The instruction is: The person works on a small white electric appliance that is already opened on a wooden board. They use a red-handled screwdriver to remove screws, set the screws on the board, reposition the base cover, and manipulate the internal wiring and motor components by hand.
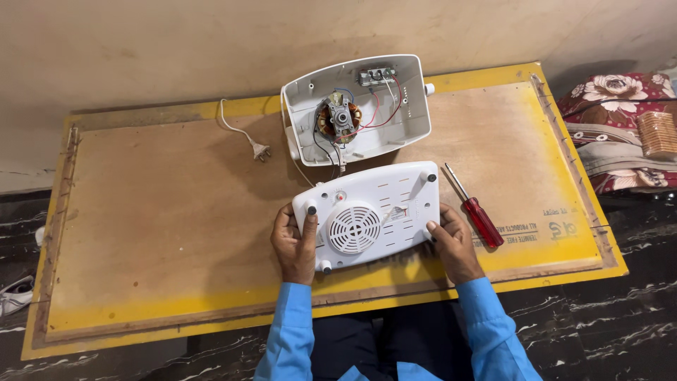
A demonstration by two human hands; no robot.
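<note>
- Head view is looking down on a wooden board with a yellow border (141,310), lying over a dark marbled surface.
- The left hand (295,243) is gripping the left edge of a white plastic base cover (367,212), thumb lying on top beside a small grey foot.
- The right hand (455,243) is holding the cover's right edge, fingers curled under it and thumb pressing on top.
- The cover is resting on the board near its front edge, just in front of the person, its round vent grille (354,228) facing up.
- Behind the cover, an open white housing (409,116) is tilting up, showing a copper-wound motor (338,120) and red and black wires; the two parts are sitting close together, joined by a wire.
- A red-handled screwdriver (476,212) is lying on the board just right of the cover, near the right hand but apart from it.
- A white power cord with a plug (259,149) is trailing on the board to the left of the housing.
- Blue sleeves (296,331) are covering both forearms.
- A floral cloth (613,113) is lying off the board at the far right.
</note>
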